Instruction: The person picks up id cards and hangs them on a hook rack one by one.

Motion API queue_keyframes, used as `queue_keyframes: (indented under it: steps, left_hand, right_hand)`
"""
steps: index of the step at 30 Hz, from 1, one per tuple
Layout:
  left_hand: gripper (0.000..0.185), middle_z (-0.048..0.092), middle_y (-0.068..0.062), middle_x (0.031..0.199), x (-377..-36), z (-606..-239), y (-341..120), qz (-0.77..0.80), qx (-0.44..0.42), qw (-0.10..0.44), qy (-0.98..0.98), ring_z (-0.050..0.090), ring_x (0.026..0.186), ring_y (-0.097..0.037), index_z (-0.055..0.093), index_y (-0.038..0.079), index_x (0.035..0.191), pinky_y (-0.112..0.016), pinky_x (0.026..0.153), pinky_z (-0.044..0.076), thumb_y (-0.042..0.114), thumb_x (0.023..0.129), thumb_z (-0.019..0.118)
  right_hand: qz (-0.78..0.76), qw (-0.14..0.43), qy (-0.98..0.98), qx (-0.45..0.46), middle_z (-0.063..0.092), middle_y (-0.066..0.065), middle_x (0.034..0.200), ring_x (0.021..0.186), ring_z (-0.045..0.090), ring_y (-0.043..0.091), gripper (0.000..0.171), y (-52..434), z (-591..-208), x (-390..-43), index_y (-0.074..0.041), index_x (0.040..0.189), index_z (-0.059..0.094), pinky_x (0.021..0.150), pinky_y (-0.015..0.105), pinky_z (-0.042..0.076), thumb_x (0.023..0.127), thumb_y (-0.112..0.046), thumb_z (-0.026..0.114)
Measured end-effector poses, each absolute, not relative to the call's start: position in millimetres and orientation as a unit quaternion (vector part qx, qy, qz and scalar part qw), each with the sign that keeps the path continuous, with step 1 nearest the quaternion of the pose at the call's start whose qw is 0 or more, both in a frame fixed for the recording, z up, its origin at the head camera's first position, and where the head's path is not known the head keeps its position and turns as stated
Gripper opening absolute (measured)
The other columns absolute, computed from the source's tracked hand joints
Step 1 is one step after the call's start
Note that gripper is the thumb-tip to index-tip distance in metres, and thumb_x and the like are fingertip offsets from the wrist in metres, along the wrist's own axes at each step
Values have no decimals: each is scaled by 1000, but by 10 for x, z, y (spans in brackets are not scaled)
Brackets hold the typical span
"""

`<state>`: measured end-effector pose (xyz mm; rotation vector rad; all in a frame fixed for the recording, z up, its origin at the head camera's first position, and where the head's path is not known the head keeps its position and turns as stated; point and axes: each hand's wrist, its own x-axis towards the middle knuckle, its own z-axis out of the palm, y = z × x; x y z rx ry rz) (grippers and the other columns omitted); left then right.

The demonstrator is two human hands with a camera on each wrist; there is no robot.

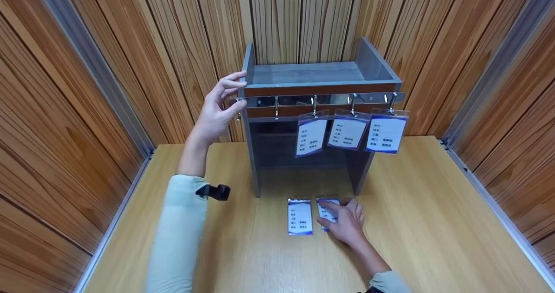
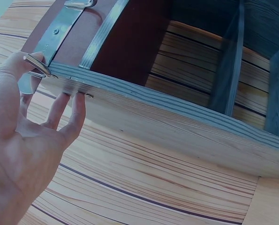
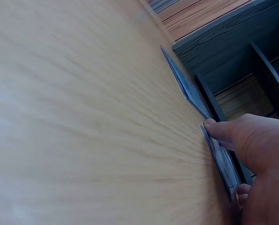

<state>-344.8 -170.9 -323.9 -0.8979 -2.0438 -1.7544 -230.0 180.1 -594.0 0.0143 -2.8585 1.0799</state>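
A small grey shelf unit (image 1: pixel 321 74) stands at the back of the wooden table. A metal hook rail (image 1: pixel 277 100) runs across its front. Three blue-edged badge cards (image 1: pixel 347 131) hang from the rail. My left hand (image 1: pixel 232 93) rests on the unit's top left corner; the left wrist view shows its fingers (image 2: pixel 66 110) straight against the panel edge, the thumb by an empty hook (image 2: pixel 36 65). My right hand (image 1: pixel 342 218) lies over a badge card (image 1: pixel 326 210) on the table, and its thumb (image 3: pixel 223 129) and a finger pinch the card's edge (image 3: pixel 221 161). Another badge card (image 1: pixel 299 217) lies just left of it.
Wood-panelled walls close in on three sides. The table (image 1: pixel 433 223) has metal trim along its left and right edges. Two hooks at the left of the rail (image 1: pixel 276 106) carry nothing. A black wrist camera (image 1: pixel 214 192) sits on my left sleeve.
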Motion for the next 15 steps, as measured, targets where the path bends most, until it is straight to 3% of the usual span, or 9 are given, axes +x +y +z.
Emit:
queue_keyframes:
  steps: [7,15]
  left_hand:
    - [33,50,-13,175,-3430,-3239,-1710,-615,-308,150,-711,49,162,-37,61,-2,141,-62,137,32,-3,108,63]
    - [35,50,-12,176,-3436,-3245,-1709,-613,-309,150,-712,48,162,-36,59,-4,142,-62,137,33,-3,108,63]
  right_hand:
    - [372,45,-927,7,52,33,135,122,38,42,30,1833,-5911,-2296,-21,124,88,100,58,31,94,-21,90]
    - [388,37,-921,13,51,35,142,127,38,45,31,1857,-5884,-2299,-22,125,88,103,61,31,94,-18,88]
